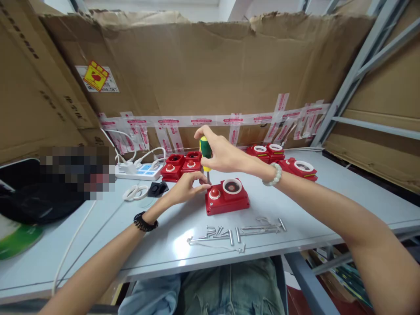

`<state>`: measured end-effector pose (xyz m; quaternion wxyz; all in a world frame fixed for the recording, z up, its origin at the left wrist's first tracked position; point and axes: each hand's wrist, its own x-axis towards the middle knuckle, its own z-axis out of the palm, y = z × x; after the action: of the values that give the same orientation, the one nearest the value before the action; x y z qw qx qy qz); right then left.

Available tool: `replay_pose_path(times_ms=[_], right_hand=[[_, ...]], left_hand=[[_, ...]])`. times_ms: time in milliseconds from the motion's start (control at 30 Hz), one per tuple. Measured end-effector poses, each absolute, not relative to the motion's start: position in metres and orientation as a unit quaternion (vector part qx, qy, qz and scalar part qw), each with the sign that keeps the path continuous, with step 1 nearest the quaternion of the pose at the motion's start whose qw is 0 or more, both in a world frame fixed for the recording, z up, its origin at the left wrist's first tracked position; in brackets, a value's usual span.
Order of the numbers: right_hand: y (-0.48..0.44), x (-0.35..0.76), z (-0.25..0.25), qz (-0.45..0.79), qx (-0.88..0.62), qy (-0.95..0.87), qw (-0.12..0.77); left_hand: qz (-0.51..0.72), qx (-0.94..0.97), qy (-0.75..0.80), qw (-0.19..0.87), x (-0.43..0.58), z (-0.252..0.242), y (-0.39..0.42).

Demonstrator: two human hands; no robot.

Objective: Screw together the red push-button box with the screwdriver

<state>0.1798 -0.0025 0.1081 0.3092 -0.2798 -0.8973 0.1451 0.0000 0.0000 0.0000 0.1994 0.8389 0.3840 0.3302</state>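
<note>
My right hand (225,154) is wrapped round the green and yellow handle of a screwdriver (206,148). The screwdriver stands upright, its shaft pointing down at the back left corner of a red alarm box (228,205). That box has a red dome light (215,193) and a white ring (232,187) around a dark round opening. At the same corner, my left hand (184,190) has its thumb and fingertips drawn together beside the screwdriver tip and against the box. What its fingertips pinch, if anything, is too small to make out.
Loose screws (215,231) and metal T-shaped rods (262,228) with string lie in front. More red boxes stand behind, left (177,167) and right (300,168). A power strip (141,171), white rings (135,192) and a black part (158,189) lie left. Cardboard (210,70) walls the back.
</note>
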Motion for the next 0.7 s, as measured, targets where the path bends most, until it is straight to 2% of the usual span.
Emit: replay_pose_path(times_ms=[200, 367, 533, 700], right_hand=[[-0.006, 0.189, 0.128, 0.153, -0.257, -0.877, 0.376], [-0.006, 0.204, 0.139, 0.136, -0.31, -0.829, 0.446], [-0.006, 0.213, 0.133, 0.162, -0.319, -0.82, 0.447], [-0.01, 0.213, 0.126, 0.178, -0.307, -0.826, 0.438]], left_hand=[[0.33, 0.827, 0.367, 0.268, -0.004, 0.022, -0.018], [0.211, 0.85, 0.349, 0.333, 0.01, 0.028, -0.052], [0.128, 0.893, 0.349, 0.255, 0.031, 0.014, -0.073], [0.123, 0.908, 0.328, 0.23, 0.034, 0.011, -0.074]])
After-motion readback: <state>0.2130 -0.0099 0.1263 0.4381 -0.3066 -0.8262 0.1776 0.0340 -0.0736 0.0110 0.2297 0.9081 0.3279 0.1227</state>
